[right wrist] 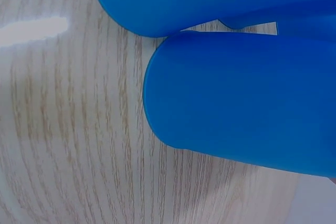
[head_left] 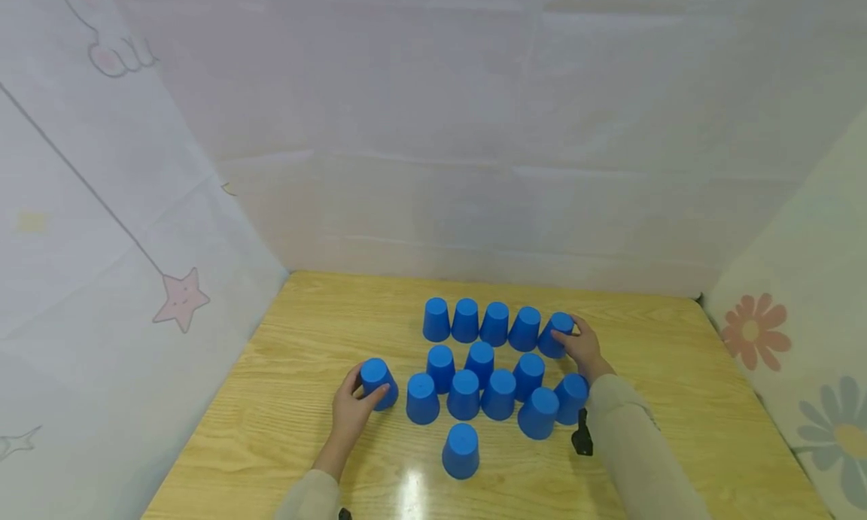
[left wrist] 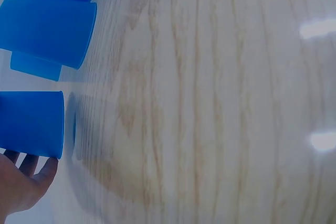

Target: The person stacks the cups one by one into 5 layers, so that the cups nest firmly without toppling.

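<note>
Upside-down blue plastic cups stand on a wooden table (head_left: pixel 271 399). My left hand (head_left: pixel 352 411) grips one blue cup (head_left: pixel 381 388) at the left, thumb on its near side. In the left wrist view a thin gap shows between this cup's rim (left wrist: pixel 52 124) and the tabletop. At the back row's right end, my right hand (head_left: pixel 581 347) holds another cup (head_left: pixel 552 339), fingers and thumb around its sides. Two nearer cups (right wrist: pixel 236 95) fill much of the right wrist view, hiding nearly all of that hand.
The other back-row cups (head_left: pixel 465 323) stand side by side. Several cups (head_left: pixel 463 399) are grouped unevenly in the middle. A single cup (head_left: pixel 462 454) stands nearest the front. A small black object (head_left: pixel 582 436) is beside the right sleeve. Patterned cloth (head_left: pixel 474 166) encloses the table.
</note>
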A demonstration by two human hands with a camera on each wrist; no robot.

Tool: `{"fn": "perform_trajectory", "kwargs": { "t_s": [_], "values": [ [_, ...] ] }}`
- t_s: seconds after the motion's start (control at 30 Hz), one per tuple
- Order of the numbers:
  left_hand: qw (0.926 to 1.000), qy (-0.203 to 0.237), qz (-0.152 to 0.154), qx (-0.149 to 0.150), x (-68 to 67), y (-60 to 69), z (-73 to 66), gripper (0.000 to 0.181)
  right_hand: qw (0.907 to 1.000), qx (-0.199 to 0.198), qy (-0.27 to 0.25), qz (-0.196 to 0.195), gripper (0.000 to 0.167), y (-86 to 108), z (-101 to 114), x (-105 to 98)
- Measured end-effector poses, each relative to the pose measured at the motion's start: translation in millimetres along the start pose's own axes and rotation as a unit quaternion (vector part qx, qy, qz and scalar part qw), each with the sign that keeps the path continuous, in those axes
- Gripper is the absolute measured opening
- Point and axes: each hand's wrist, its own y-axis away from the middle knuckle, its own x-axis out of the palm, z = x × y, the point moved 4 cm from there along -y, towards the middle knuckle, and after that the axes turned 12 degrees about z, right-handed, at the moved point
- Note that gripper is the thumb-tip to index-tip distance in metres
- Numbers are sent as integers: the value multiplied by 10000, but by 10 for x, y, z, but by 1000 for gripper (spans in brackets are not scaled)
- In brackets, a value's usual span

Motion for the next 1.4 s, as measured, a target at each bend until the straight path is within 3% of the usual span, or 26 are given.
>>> {"fn": "perform_trajectory", "kwargs": {
  "t_s": [0.1,0.43,0.67,0.83,1.1,1.2,1.4],
  "values": [
    [10000,-15,28,30,-18,6,-69,57,9999,-36,98,-20,61,-17,-10,-4],
    [10000,-40,33,33,-68,-46,-90,58,9998,-109,173,10,62,-42,-20,-11],
    [9999,-106,38,82,-89,-129,-214,57,9993,133,336,15,72,-32,-32,-7],
    [9987,-405,198,225,-105,-212,-377,58,9989,157,445,86,77,-16,-14,-41],
    [9967,-398,365,600,-57,-223,-852,53,9983,25,533,229,79,84,62,-107],
    [9959,-377,489,666,-42,-274,-870,54,9978,-54,552,351,78,117,83,-106],
    [9934,-544,628,787,-24,-485,-736,55,9971,-229,509,524,80,183,109,-100]
  ]
}}
